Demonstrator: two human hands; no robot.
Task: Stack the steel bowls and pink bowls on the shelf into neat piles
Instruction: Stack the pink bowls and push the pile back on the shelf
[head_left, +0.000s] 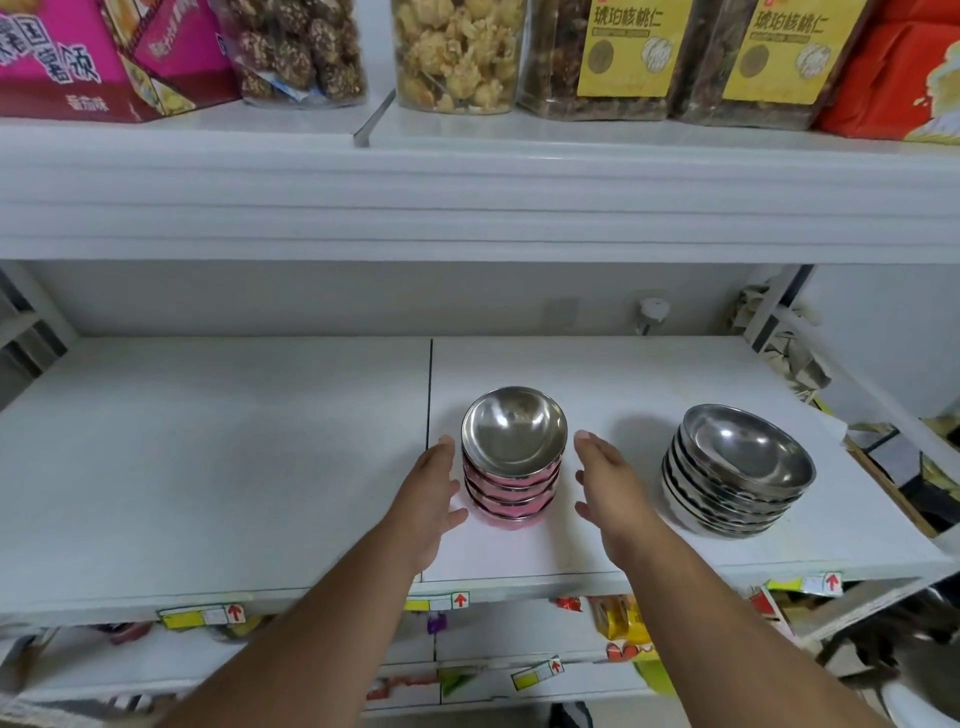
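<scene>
My left hand (434, 499) is flat and spread, fingers just at the left side of the pink bowls (511, 491), maybe touching, can't tell. Pink stack sits mid shelf (208, 457), just right of the panel seam: pink outer walls, shiny steel insides, top bowl tilted slightly. My right hand (608, 488) is spread too, palm inward, clear gap to the stack. Further right the steel bowls (737, 473) are nested in a leaning pile, apart from both hands.

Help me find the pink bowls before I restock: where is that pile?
In the head view, the pink bowl pile stands mid-shelf, just right of the shelf seam, between the left hand and right hand, left of the steel bowl pile.
</scene>
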